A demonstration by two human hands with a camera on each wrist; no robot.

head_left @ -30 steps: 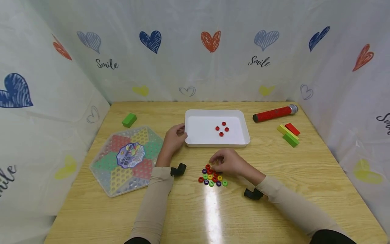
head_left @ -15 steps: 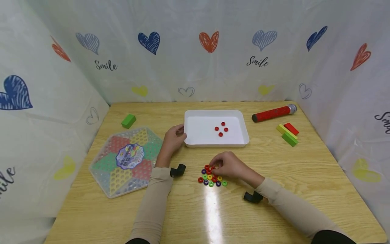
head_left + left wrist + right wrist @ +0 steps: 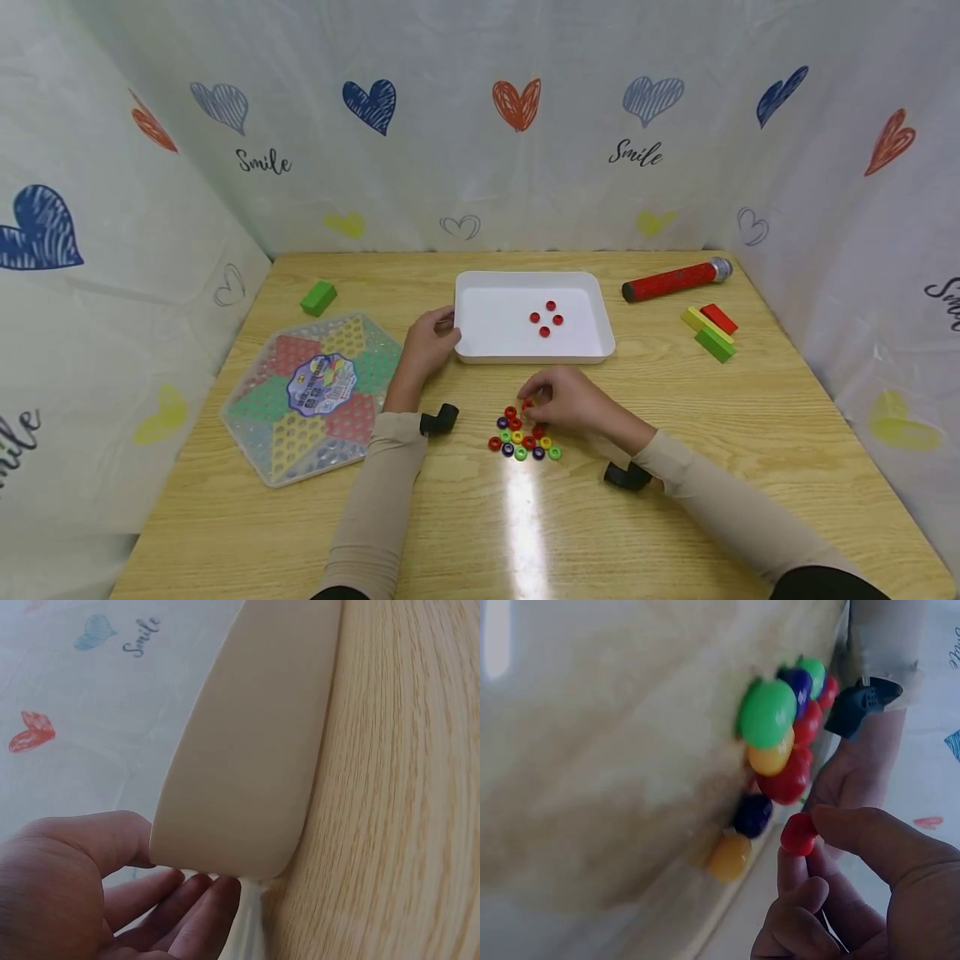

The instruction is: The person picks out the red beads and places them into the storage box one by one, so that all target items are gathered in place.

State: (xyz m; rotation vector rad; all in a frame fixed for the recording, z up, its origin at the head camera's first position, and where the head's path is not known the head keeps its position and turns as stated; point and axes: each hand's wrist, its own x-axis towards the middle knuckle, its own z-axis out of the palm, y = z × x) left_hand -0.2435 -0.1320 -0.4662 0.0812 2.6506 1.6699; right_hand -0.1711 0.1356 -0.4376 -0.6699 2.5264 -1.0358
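Pinching one small round red plastic bead (image 3: 798,836) between thumb and fingertips: right hand (image 3: 567,398), right at the 1 o'clock edge of the loose pile of red, yellow, green and purple ring-shaped beads (image 3: 517,437). Left hand (image 3: 430,340) grips the white rectangular shallow tray (image 3: 491,317) at its 9 o'clock end, thumb at rim, fingers against outer wall. Tray sits at 12 o'clock from pile; four small red beads (image 3: 544,332) inside, spaced apart, 3 o'clock side of tray's middle. From pile, going out: clear hexagonal game board with coloured triangles (image 3: 321,385), 9 o'clock; green rectangular block (image 3: 318,297), 10 o'clock; red tube with silvery end (image 3: 675,282), between 1 and 2; red, yellow and green blocks (image 3: 705,325), bunched, 2 o'clock. All on light wood-grain table (image 3: 622,542); white heart-print sheeting (image 3: 450,42) behind.
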